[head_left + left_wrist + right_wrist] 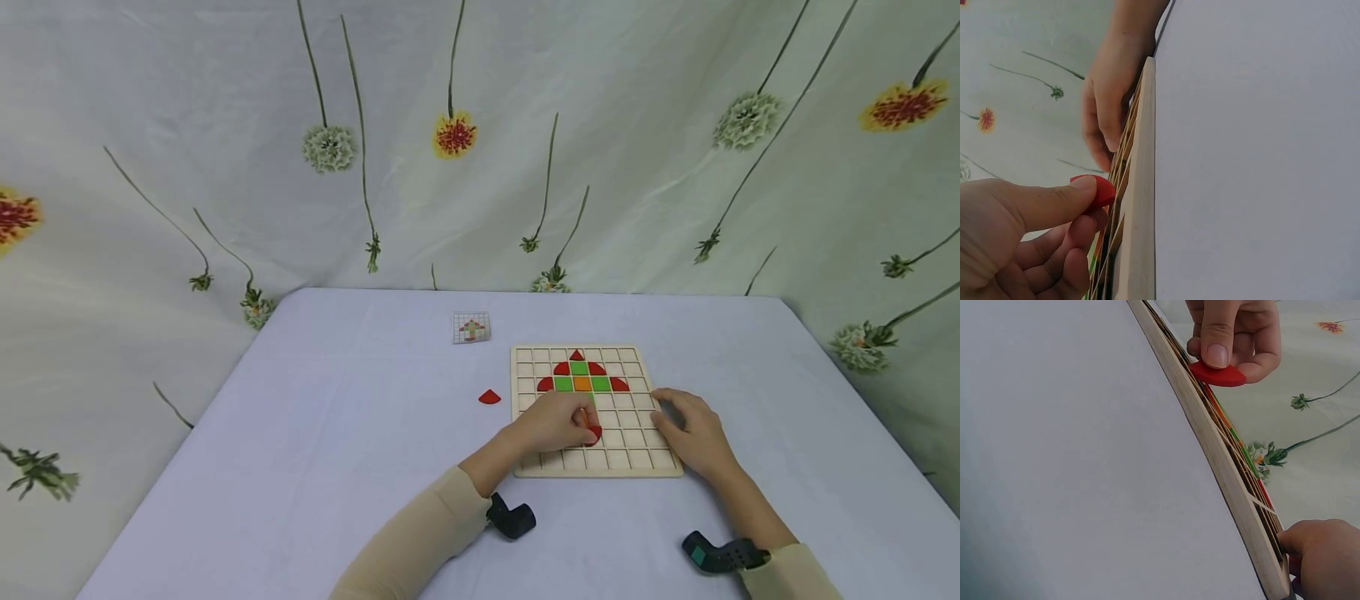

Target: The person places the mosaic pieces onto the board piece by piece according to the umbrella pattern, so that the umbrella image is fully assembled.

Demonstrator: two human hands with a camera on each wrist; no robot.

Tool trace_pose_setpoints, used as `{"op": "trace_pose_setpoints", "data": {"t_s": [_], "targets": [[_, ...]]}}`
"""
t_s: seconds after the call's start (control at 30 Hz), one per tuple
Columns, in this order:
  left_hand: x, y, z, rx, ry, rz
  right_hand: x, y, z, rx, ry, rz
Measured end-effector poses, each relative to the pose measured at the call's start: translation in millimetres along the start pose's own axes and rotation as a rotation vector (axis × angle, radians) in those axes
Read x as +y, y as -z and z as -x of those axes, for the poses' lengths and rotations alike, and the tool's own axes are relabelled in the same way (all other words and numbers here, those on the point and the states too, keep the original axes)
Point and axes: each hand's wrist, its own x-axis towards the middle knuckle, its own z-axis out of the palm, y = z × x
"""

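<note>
My left hand (pixel 553 422) pinches a red quarter-circle tile (pixel 1105 192) between thumb and fingers, over the lower middle of a wooden grid board (pixel 618 459). In the right wrist view the tile's flat face lies under the left thumb, by the board's rim. My right hand (pixel 693 429) touches the board's right edge with its fingertips and thumb, the fingers loosely bent. Toward the board's far side sit green tiles (pixel 579 367), an orange tile (pixel 582 383), and red tiles (pixel 576 355) in an arrow-like shape. My left hand hides some cells below them.
One loose red tile (pixel 490 397) lies on the white tablecloth (pixel 337 417), left of the board. Behind it is a small pattern card (pixel 471 327) with a similar coloured figure. A flowered cloth (pixel 637 167) hangs behind the table.
</note>
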Motion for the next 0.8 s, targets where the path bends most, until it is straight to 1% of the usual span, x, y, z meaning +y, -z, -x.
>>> {"op": "trace_pose_setpoints", "data": {"t_s": [0.13,0.27,0.53,0.8], "targets": [[1.7,-0.9,-0.1,0.011,-0.009,-0.01,0.7,-0.3,-0.5,0.004,0.004,0.001],[3.7,-4.1,0.4,0.044,-0.012,-0.031,0.5,-0.6,-0.2,0.009,0.006,0.004],[9.7,-6.1,4.1,0.094,0.024,-0.095,-1.9,0.0,0.8,0.018,0.012,0.004],[7.5,-5.8,3.6,0.1,-0.019,-0.19,-2.2,-0.5,0.6,0.019,0.014,0.004]]}}
